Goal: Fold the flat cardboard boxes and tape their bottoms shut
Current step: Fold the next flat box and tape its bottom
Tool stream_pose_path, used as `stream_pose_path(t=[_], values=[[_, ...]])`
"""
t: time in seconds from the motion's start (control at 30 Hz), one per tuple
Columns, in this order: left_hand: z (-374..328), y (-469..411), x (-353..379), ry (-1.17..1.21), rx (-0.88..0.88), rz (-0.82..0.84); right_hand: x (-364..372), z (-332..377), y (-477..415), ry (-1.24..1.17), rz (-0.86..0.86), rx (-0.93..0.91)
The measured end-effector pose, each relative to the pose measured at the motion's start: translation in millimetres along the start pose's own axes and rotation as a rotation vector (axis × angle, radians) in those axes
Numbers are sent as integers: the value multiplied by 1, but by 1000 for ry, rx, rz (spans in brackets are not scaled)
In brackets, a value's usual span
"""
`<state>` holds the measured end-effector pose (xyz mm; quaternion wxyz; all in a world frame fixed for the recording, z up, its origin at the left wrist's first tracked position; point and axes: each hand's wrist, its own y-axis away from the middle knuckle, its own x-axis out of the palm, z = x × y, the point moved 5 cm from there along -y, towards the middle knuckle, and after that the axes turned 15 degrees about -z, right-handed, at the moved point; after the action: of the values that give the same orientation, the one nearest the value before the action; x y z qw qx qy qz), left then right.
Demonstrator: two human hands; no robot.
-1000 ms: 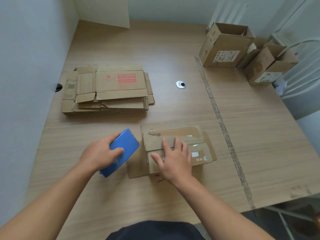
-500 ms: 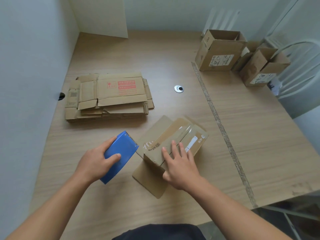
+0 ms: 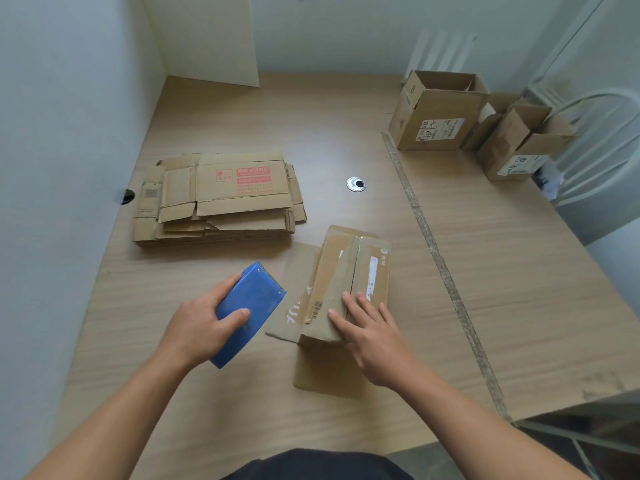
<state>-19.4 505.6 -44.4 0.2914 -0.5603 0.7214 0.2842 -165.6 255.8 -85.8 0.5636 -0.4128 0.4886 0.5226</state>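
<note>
Leftmost, by the wall: one stack of flat cardboard boxes (image 3: 214, 199), sheets too overlapped to count, red printed blocks on the top sheet, unreadable. Next, left hand (image 3: 202, 329) wrapped round one blue tape dispenser (image 3: 251, 306), close beside the box's flat side flap. Then one half-folded box (image 3: 341, 271) near the front edge of the worktop (image 3: 519, 306), two flaps up top, meeting along a centre seam; barcode on the left flap, white label strip on the right, white marks like "U4" on the side flap. Right hand (image 3: 375, 341) flat on both flaps, fingers straight, pressing across the seam. Beyond, one metal grommet (image 3: 356, 184) amid bare wood. One worn tape line (image 3: 437, 252) running front to back. Far right, three erected boxes (image 3: 436, 116), tops open, labels illegible, near the right edge, beside one white chair (image 3: 602, 147).
</note>
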Motion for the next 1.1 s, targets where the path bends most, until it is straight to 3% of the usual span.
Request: stream_pose_path(t=[0.33, 0.43, 0.53, 0.7, 0.93, 1.1], values=[[-24, 30, 18, -36, 76, 3, 0, -59, 3, -61, 81, -133], [-37, 41, 24, -82, 222, 4, -4, -64, 2, -74, 116, -163], [-49, 54, 27, -136, 443, -70, -15, -61, -1, -237, 101, -116], [-69, 70, 22, -177, 808, -189, -63, -57, -6, -651, -234, 10], [-91, 80, 10, -275, 1006, -240, -80, -28, -7, -819, -139, -84], [-92, 85, 9, -303, 1072, -186, -79, -20, -13, -895, -211, -9]])
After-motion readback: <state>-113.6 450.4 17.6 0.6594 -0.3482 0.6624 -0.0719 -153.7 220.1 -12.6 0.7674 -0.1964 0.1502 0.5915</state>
